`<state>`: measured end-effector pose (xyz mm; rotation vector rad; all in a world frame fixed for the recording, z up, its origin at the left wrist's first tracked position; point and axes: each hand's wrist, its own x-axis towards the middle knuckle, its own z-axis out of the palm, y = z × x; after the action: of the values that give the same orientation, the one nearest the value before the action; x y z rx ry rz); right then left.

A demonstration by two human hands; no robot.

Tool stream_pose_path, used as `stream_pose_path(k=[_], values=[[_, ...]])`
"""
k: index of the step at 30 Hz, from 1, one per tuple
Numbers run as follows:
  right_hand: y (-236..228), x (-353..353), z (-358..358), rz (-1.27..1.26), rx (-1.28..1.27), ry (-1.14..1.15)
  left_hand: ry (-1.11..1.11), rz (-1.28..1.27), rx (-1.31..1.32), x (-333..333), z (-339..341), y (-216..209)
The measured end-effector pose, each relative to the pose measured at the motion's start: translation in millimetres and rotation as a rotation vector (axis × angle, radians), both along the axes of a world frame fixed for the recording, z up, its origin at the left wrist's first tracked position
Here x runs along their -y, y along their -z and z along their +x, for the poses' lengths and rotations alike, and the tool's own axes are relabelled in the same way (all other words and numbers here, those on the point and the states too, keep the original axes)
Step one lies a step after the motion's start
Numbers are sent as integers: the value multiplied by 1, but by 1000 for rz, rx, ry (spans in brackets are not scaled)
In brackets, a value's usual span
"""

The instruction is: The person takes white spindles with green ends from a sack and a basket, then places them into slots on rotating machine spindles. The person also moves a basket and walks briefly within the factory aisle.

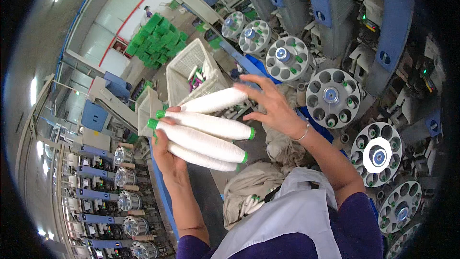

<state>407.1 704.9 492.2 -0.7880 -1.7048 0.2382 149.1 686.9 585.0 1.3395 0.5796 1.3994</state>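
My left hand (pixel 167 148) is closed round the green ends of several bobbins wound with white yarn (pixel 203 141). They fan out side by side to the right, some with green tips showing at the far end too. The topmost white bobbin (pixel 213 100) tilts up toward my right hand (pixel 275 108). That hand has its thumb and fingers spread apart, with fingertips at the bobbin's right end; whether they press on it I cannot tell. A bracelet circles the right wrist.
Right of me runs a row of machines with round grey bobbin magazines (pixel 333 98). More machines (pixel 127 177) line the left. Ahead stand a white crate (pixel 191 62) holding bobbins and stacked green crates (pixel 155 43). A cloth bag (pixel 239 187) with bobbins hangs by my apron. A person (pixel 147 13) is far off.
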Motion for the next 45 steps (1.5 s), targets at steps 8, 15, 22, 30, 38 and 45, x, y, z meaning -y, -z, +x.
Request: stream_pose_path(k=[8,15,22,30,38,45], values=[[-32,4,7,-111,-93,-192,147,-96,122,15,14,-15],[-20,27,6,80,-57,34,97,82,-197,31,19,-3],[6,49,-4,107,-100,172,114,-8,-201,37,36,23],[103,67,26,-673,-783,-272,169,-183,-287,18,95,97],[184,18,75,-677,-1358,-71,160,71,-567,-26,175,172],[220,-46,139,-564,-723,527,260,381,-708,-118,268,202]])
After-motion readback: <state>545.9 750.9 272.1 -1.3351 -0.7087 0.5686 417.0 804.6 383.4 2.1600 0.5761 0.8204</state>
